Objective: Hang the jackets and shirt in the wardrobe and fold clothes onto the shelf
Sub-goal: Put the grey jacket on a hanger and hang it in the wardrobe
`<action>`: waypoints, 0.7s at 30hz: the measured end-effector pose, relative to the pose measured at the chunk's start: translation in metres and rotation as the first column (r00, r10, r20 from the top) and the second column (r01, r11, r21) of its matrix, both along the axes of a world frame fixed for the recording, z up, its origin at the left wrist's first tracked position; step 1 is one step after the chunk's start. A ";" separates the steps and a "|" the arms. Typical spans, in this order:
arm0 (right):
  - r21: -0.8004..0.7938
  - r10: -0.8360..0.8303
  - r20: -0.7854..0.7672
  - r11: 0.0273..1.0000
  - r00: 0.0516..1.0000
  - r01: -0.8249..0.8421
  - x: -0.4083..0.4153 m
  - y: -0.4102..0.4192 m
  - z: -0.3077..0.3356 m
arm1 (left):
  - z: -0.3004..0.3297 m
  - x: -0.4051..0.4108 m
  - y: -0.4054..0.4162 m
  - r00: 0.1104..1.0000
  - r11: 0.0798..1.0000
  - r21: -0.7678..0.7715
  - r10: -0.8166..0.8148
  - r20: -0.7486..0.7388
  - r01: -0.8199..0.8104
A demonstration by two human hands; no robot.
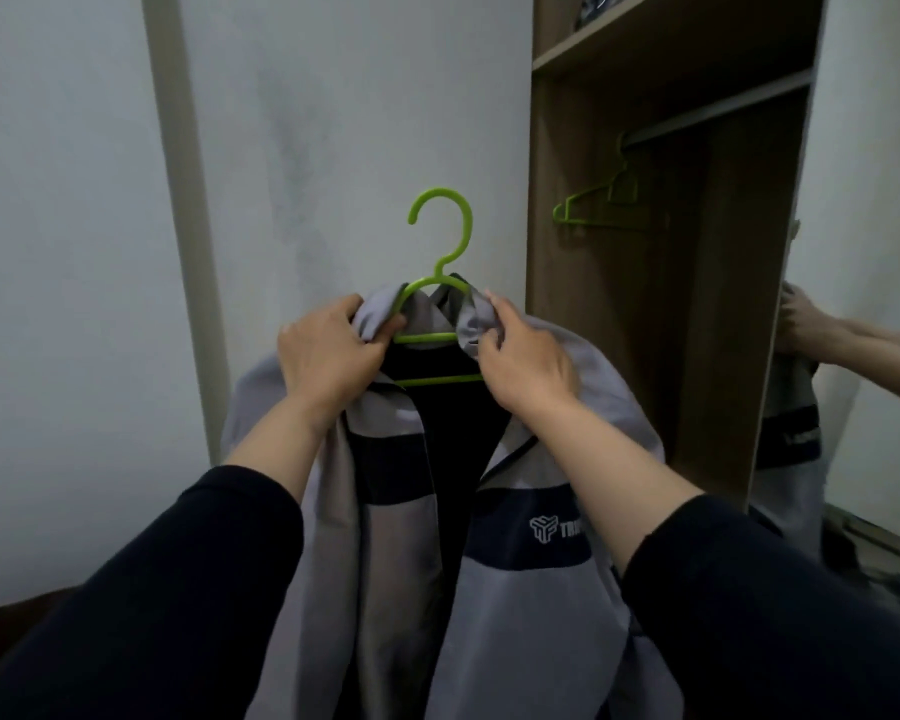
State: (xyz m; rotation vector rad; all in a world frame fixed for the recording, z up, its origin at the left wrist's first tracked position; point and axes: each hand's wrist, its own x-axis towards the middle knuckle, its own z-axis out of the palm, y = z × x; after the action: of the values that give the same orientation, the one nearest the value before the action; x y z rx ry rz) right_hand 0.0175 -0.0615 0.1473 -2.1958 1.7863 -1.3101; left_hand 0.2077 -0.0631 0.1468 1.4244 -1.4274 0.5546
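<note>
Fingers [385, 324] of both hands pinch the grey jacket's [520, 605] collar on a green hanger [440, 241]

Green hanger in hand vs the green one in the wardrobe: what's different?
The held hanger carries the grey jacket, gripped at the collar by the left hand and right hand; the wardrobe hanger is bare. The held hanger's hook is free, while the wardrobe hanger hangs on the rail. Both are green plastic.
</note>
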 end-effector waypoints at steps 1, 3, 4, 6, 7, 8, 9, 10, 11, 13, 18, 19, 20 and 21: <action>-0.078 -0.079 -0.056 0.994 0.995 0.074 -0.002 0.001 0.000 | 0.000 -0.004 0.000 1.000 1.000 -0.011 -0.016 0.006 0.016; -0.206 -0.209 -0.143 0.962 0.967 0.178 -0.004 0.003 0.001 | -0.001 -0.011 0.000 0.999 0.999 -0.018 -0.051 0.012 0.051; -0.258 -0.260 -0.160 0.942 0.952 0.214 -0.007 0.002 0.002 | -0.003 -0.013 0.000 0.997 0.997 -0.023 -0.069 0.015 0.070; -0.382 -0.335 -0.181 0.890 0.925 0.248 -0.013 -0.005 0.001 | -0.005 -0.016 0.000 0.994 0.993 -0.052 -0.102 0.032 0.104; -0.415 -0.339 -0.198 0.879 0.920 0.235 -0.016 -0.008 0.000 | -0.006 -0.017 -0.001 0.992 0.991 -0.057 -0.116 0.042 0.118; -0.411 -0.311 -0.212 0.889 0.926 0.204 -0.017 -0.011 -0.001 | -0.005 -0.017 -0.001 0.989 0.989 -0.044 -0.140 0.052 0.142; -0.377 -0.259 -0.214 0.911 0.942 0.165 -0.016 -0.013 -0.002 | -0.005 -0.018 -0.003 0.984 0.985 -0.018 -0.172 0.054 0.173; -0.340 -0.211 -0.209 0.931 0.955 0.132 -0.015 -0.014 -0.003 | -0.006 -0.018 -0.005 0.978 0.979 0.013 -0.205 0.037 0.205; -0.327 -0.191 -0.203 0.938 0.960 0.118 -0.014 -0.016 -0.003 | -0.006 -0.018 -0.008 0.969 0.968 0.040 -0.246 -0.014 0.246; -0.330 -0.220 -0.213 0.933 0.952 0.142 -0.018 -0.019 -0.004 | -0.004 -0.016 -0.011 0.915 0.946 -0.013 -0.318 -0.249 0.325; -0.326 -0.299 -0.387 0.929 0.872 0.175 -0.030 -0.024 -0.016 | 0.008 -0.015 -0.010 0.981 0.999 -0.027 -0.028 -0.193 0.023; -0.332 -0.312 -0.433 0.927 0.846 0.172 -0.028 -0.024 -0.020 | 0.011 -0.019 -0.009 0.988 0.999 -0.037 0.027 -0.152 -0.033; -0.319 -0.313 -0.453 0.931 0.835 0.176 -0.027 -0.024 -0.021 | 0.013 -0.025 -0.008 0.991 0.998 -0.027 0.052 -0.127 -0.056; -0.293 -0.310 -0.448 0.937 0.839 0.190 -0.026 -0.024 -0.020 | 0.014 -0.030 -0.009 0.993 0.999 0.006 0.049 -0.108 -0.049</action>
State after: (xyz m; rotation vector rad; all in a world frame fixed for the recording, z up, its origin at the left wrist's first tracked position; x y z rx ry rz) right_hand -0.0082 -0.0857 0.1270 -2.6930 2.2655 -1.1212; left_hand 0.1776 -0.0719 0.1611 1.4730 -1.3110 0.4987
